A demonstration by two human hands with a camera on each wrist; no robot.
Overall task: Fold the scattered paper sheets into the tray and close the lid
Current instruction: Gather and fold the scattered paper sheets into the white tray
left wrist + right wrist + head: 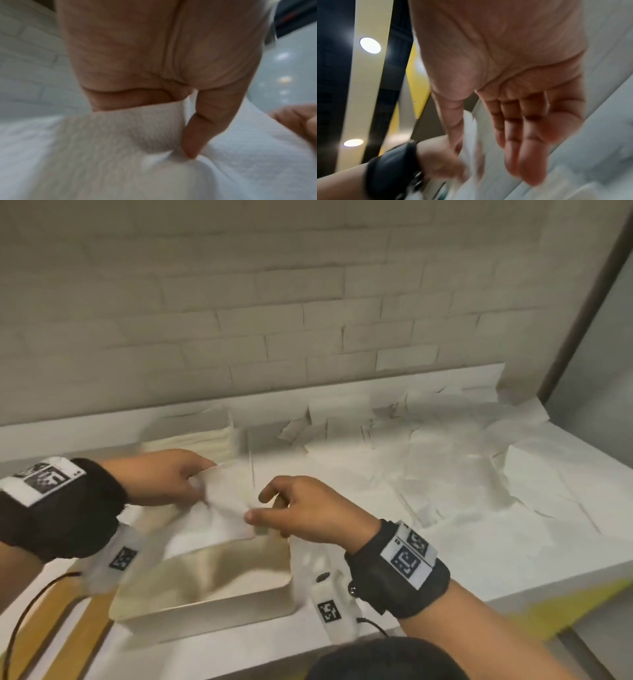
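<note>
The head view is softly and evenly lit, a little dim, with faint shadows inside the tray [205,573] below the fingers [202,470]. Motion blur smears the paper sheet [226,501] held between the fingers, and the wall's brick lines bend toward the frame edges. The left wrist view is heavily blurred and out of focus around the thumb [197,135]. In the right wrist view, two round ceiling lights [370,45] glare left of the blurred fingers [527,155].
</note>
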